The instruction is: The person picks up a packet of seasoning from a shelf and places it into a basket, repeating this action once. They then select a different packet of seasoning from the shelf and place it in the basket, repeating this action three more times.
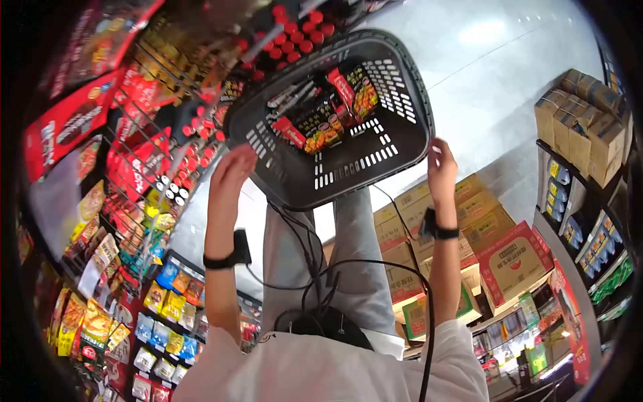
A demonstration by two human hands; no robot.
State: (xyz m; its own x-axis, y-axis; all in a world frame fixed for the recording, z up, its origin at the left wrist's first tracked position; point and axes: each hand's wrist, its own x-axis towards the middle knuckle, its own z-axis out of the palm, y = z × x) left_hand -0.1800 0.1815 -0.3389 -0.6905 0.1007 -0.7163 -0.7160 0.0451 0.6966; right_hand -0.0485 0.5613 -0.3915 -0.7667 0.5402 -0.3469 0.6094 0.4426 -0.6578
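Note:
A black plastic shopping basket (pixel 288 184) is in front of my legs, tilted so that its inside shows. Inside it lie dark food packets (pixel 315 124) with red and yellow printing. My right hand (pixel 442 167) is at the basket's right rim, its fingers curled at the edge. At the left rim is my left hand (pixel 234 164), somewhat blurred, its fingers pointing up beside the basket; whether they grip the rim is unclear. Each wrist wears a black band, and dark cables hang over my front.
Shelves with colourful packets (pixel 173 305) and red-capped bottles (pixel 295 40) line the left and top. Stacked cartons (pixel 516 268) stand at the lower right. Brown boxes (pixel 579 127) top a shelf at far right. Grey floor (pixel 482 87) shows beyond the basket.

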